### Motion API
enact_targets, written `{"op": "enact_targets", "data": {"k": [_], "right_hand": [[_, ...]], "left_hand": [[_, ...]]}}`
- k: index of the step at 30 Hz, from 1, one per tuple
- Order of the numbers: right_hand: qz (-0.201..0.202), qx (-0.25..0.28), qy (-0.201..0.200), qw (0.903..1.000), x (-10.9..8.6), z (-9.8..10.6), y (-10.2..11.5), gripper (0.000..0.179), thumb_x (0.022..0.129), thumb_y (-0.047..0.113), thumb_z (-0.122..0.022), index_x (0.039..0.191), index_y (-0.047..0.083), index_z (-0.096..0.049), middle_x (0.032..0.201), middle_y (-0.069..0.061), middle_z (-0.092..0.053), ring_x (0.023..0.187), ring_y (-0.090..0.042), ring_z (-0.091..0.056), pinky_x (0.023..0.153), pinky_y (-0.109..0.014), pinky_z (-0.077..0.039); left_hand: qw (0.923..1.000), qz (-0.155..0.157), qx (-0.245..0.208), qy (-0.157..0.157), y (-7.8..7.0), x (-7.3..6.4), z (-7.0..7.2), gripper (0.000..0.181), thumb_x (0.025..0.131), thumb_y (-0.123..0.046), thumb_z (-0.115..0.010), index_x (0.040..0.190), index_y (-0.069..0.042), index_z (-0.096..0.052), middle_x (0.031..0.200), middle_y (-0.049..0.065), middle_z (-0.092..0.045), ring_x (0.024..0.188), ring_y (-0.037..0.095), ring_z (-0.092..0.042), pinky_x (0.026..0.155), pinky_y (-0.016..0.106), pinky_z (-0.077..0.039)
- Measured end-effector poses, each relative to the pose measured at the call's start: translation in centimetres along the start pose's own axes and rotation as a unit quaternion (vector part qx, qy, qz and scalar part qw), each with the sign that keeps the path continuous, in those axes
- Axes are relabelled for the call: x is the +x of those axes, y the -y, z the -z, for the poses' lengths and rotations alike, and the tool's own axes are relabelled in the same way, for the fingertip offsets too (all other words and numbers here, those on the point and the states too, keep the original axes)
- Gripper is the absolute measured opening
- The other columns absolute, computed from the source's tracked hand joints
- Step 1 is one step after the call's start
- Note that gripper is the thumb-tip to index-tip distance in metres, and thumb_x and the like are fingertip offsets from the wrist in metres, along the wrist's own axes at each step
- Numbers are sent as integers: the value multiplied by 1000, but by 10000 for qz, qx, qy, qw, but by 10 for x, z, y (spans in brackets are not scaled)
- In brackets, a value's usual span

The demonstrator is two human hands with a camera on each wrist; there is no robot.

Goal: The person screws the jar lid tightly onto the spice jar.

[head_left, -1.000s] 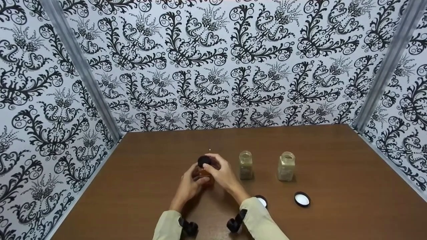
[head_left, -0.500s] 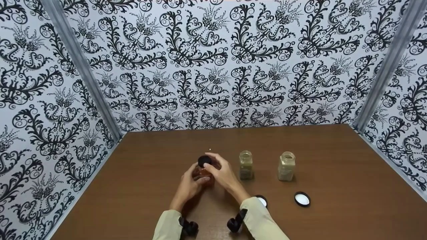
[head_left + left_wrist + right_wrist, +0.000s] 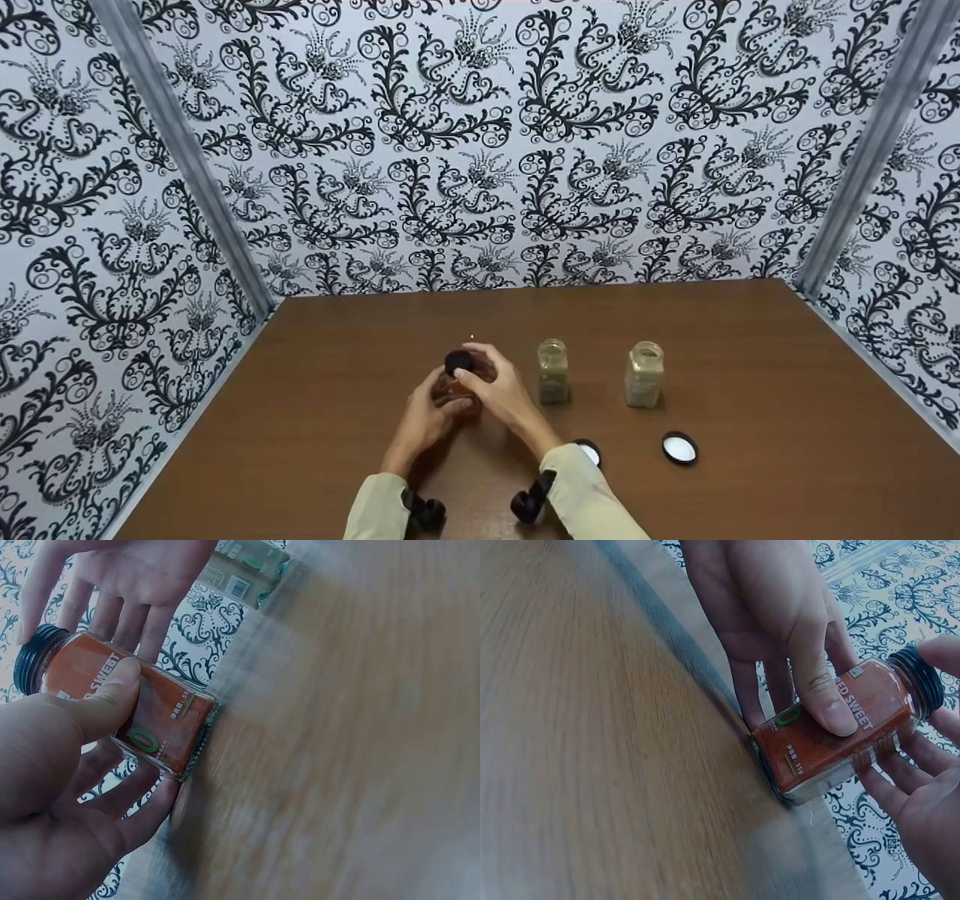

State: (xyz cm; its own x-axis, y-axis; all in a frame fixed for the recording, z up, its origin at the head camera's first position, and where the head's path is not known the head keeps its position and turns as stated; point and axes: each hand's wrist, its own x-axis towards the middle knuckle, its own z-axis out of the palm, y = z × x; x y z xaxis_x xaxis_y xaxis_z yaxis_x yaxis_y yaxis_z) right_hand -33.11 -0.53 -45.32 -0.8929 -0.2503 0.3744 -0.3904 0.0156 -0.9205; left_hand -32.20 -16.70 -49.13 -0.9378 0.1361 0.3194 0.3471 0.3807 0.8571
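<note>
Near the middle of the table, a glass spice jar (image 3: pixel 460 389) of orange-red powder stands with its black screw lid (image 3: pixel 459 362) on. My left hand (image 3: pixel 426 421) grips the jar's body, the thumb lying across the label, as the left wrist view shows on the jar (image 3: pixel 169 701). From the right, my right hand (image 3: pixel 504 388) pinches the lid, thumb on its near side and fingers reaching round the far side. In the right wrist view the jar's base (image 3: pixel 780 784) meets the wooden surface. "Sweet" can be read on the label.
Two lidless glass jars, one with greenish-brown contents (image 3: pixel 553 381) and a paler one (image 3: pixel 643 382), stand right of my hands. A black lid (image 3: pixel 679 449) lies white inside up; another lid (image 3: pixel 591 453) is partly covered by my right sleeve. Patterned walls (image 3: pixel 480 187) border the table.
</note>
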Motion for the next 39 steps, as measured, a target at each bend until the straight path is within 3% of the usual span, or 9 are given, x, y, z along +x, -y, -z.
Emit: {"op": "enact_targets", "data": {"k": [6,16,21,26,33,39], "right_hand": [[30,56,25,10000,5,1,-17,39,95,11,-65,132,2,-58,129,-22,-65,122,-35,-62,106,-40,-49],[-30,318,56,9995,5,1,-19,41,94,13,-68,130,0,-55,128,-23,-65,121,-35,-63,107,-41,-50],[25,195,89,9998,5,2,-20,42,96,14,-65,135,2,-55,131,-21,-64,123,-32,-62,105,-29,-50],[13,220,98,9997,6,2,-19,38,95,14,-66,130,3,-59,127,-20,-66,119,-31,-64,99,-22,-50],[2,317,150,9994,6,2,-17,38,94,13,-68,129,2,-57,127,-22,-66,120,-33,-64,103,-31,-51],[65,-52,361,9993,5,4,-18,47,96,17,-67,140,5,-54,136,-22,-61,124,-35,-61,106,-39,-50]], "left_hand": [[9999,-15,-99,-3,0,-1,0,58,90,-11,-73,142,-1,-49,126,27,-65,117,38,-65,101,44,-55],[9997,12,-245,-30,-2,-1,-1,56,89,-8,-73,140,-2,-51,125,24,-66,117,36,-65,101,45,-55],[9998,-7,-196,-47,-1,0,-1,55,89,-9,-74,139,-1,-52,126,26,-65,118,39,-64,101,46,-54],[9999,-36,-138,-45,0,0,-1,54,90,-9,-73,138,-1,-52,126,25,-64,119,39,-64,101,46,-55],[10000,-16,-4,-50,2,1,-1,54,90,-11,-73,139,-5,-52,128,24,-65,118,38,-64,101,45,-55],[10000,88,-21,5,0,0,-1,57,90,-14,-73,142,-2,-50,126,24,-65,118,38,-65,101,46,-54]]}}
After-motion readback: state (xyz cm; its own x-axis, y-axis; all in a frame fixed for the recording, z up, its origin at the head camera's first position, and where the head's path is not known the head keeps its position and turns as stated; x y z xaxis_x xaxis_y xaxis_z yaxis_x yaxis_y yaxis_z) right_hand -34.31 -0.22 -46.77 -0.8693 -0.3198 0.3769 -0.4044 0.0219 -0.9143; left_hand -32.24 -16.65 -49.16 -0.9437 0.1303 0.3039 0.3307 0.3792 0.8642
